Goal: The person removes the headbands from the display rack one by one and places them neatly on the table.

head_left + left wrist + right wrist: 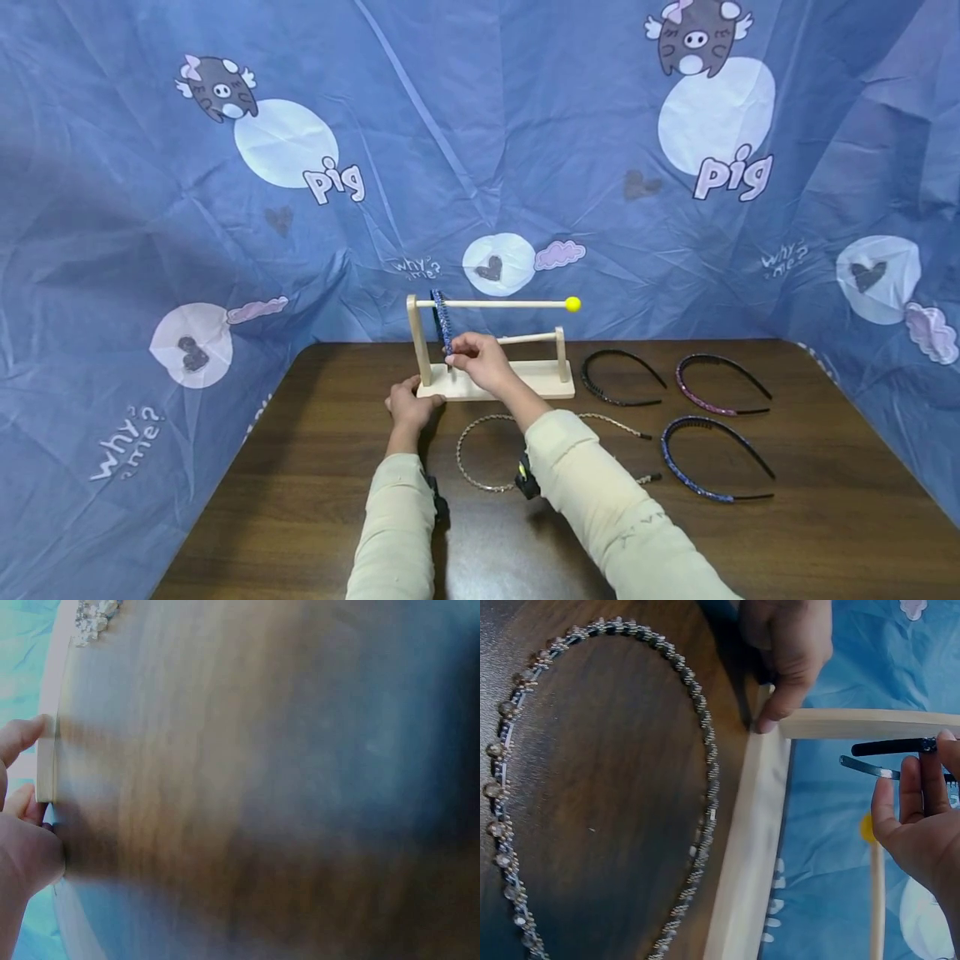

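Note:
A wooden headband stand [536, 382] stands at the back of the table, its upper rod [510, 304] tipped with a yellow ball [573, 304]. A glittery blue headband [441, 317] hangs over that rod near the left post [417, 337]. My right hand [483, 364] pinches the headband low on its near side. In the right wrist view, the headband's dark ends [889, 746] stick out past the fingers of this hand [922, 825]. My left hand [410, 407] grips the left end of the stand's base [46, 769], with the thumb at its front edge.
A beaded headband [468, 475] lies in front of the stand, partly under my right forearm. On the right lie a black headband [588, 385], a pink one [693, 400] and another blue one [678, 475]. A blue printed cloth [420, 167] hangs behind the table.

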`<state>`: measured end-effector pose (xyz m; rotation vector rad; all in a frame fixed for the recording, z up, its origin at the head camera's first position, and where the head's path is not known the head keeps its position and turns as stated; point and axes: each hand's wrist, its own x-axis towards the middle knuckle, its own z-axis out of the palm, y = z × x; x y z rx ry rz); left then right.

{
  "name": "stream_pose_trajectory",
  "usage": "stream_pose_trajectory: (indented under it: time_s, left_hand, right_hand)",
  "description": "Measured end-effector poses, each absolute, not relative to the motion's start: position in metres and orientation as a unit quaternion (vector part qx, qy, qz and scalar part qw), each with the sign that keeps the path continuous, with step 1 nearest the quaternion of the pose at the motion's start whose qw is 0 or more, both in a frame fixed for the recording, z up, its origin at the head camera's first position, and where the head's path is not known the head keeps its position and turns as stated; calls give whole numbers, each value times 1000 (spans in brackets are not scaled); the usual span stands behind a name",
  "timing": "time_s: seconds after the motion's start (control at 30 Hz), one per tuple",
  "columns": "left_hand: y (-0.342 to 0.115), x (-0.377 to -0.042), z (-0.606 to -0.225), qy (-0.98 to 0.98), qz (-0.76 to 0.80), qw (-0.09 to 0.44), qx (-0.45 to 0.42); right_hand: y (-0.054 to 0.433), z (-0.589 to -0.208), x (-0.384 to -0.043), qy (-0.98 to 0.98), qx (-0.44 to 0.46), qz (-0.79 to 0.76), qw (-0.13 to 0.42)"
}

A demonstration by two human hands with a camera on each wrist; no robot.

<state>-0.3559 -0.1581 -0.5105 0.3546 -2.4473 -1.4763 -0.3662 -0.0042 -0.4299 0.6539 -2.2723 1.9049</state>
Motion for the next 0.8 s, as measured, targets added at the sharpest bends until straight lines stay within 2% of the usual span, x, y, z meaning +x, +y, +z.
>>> stream_pose_trajectory:
  time_s: [0.27, 0.8]
  left_hand:
    - [-159, -357, -510, -842, -511, 115, 128]
    - [-158, -356, -509, -848, -498, 126, 129]
  right_hand:
    - [6, -410, -363, -737, 221, 634, 73]
    - [40, -390, -349, -751, 211, 610, 141]
